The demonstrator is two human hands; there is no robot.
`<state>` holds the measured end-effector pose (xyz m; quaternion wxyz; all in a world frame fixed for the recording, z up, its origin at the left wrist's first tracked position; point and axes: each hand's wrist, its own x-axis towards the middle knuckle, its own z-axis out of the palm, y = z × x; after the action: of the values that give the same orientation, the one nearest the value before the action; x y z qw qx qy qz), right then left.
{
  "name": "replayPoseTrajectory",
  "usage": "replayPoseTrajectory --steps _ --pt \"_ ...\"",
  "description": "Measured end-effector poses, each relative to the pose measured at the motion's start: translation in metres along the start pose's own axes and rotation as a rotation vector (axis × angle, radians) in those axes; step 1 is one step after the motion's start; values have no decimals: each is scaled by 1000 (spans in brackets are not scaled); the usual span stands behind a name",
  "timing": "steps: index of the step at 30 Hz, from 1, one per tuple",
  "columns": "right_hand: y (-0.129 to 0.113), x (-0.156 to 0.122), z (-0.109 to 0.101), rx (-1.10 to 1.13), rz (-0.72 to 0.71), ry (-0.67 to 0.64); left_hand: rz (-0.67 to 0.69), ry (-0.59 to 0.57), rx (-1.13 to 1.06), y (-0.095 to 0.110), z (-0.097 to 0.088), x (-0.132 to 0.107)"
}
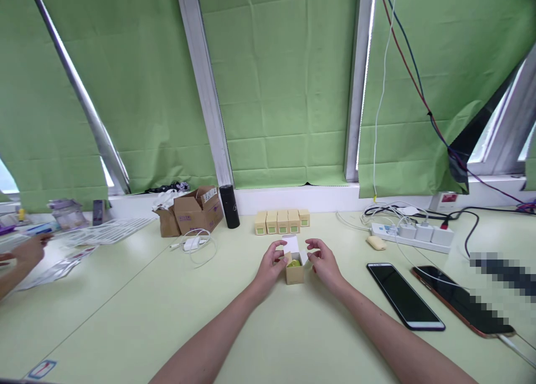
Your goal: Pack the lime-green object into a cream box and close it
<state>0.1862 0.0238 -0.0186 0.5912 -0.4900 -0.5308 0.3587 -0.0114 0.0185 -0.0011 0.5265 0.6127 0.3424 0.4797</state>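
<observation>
A small brown cardboard box point(295, 276) stands upright on the table in front of me with its top flaps raised, their inner sides white. Inside it sits a yellow-green thing point(294, 263), too small to make out. My left hand point(271, 265) is at the box's left side, its bent fingers and thumb gripping the left flap. On the other side my right hand point(323, 264) has its thumb and curled fingers at the right flap. Just behind the open box, several similar closed boxes point(283, 222) with green labels stand in a row.
A black cylinder point(229, 206) and an open carton point(196, 211) are at back left, near a white charger point(193, 243). To the right lie two phones, one white-framed point(405, 296), and a power strip point(412, 236) with cables. Another person's hand point(25, 258) is at far left.
</observation>
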Motion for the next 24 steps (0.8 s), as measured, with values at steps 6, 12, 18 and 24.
replayPoseTrajectory --steps 6,12,18,24 --pt "-3 -2 0 21 21 -7 -2 -13 19 2 1 -2" --pt "-4 -2 0 34 22 -1 -1 -17 26 3 3 -2" --pt "-9 -3 -1 31 43 -41 7 -16 44 6 4 -2" --pt "-13 -5 -1 59 67 -54 10 -12 51 5 4 0"
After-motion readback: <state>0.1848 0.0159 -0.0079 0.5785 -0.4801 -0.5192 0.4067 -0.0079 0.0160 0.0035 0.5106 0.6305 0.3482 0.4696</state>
